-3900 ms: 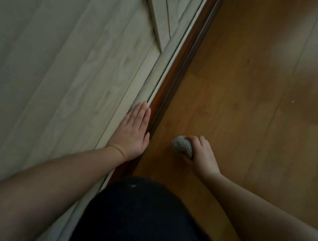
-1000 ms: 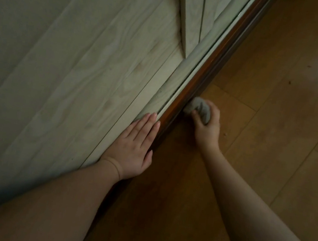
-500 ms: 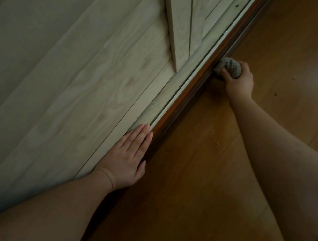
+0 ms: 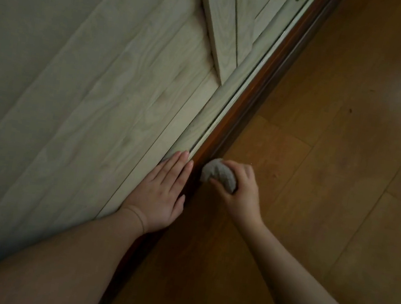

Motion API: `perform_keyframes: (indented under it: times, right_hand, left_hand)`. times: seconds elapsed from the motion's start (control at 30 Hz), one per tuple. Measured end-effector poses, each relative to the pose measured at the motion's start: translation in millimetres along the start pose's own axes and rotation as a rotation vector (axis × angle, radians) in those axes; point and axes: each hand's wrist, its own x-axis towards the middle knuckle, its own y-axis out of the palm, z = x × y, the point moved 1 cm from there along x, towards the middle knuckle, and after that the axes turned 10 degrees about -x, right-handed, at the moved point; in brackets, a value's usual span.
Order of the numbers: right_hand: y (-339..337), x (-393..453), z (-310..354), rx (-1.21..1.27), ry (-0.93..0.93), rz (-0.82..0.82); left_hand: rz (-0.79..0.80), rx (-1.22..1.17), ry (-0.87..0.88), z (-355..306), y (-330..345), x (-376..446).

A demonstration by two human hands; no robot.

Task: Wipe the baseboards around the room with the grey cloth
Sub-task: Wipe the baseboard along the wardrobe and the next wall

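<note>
1. Pale wood-grain wall panelling (image 4: 75,82) fills the left.
2. Left hand (image 4: 162,193), fingers flat, presses the panelling.
3. Right hand (image 4: 240,188) grips the balled grey cloth (image 4: 219,176) against the dark baseboard (image 4: 263,83), which runs untouched toward one o'clock; wiping looks unfinished.

Grey, nubbly-textured cloth (image 4: 219,175). Dark reddish-brown baseboard (image 4: 248,104), glossy, edged above by a thin pale strip. Pale, whitish-grey wood panelling (image 4: 81,78) with wavy grain lines. Warm orange-brown plank floor (image 4: 348,152), faint darker seams between boards, a few small dark specks and one pale fleck.
</note>
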Motion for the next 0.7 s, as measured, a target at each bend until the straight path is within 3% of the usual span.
perform_keyframes:
  times: [0.33, 0.7]
  right_hand:
    - [4.8, 8.4, 15.0, -0.091, -0.066, -0.061]
    - [-80.9, 131.6, 16.8, -0.094, 0.086, -0.145]
  left_hand:
    - [-0.006, -0.01, -0.004, -2.2, 2.8, -5.0]
    - [-0.02, 0.017, 0.001, 0.3, 5.9, -3.2]
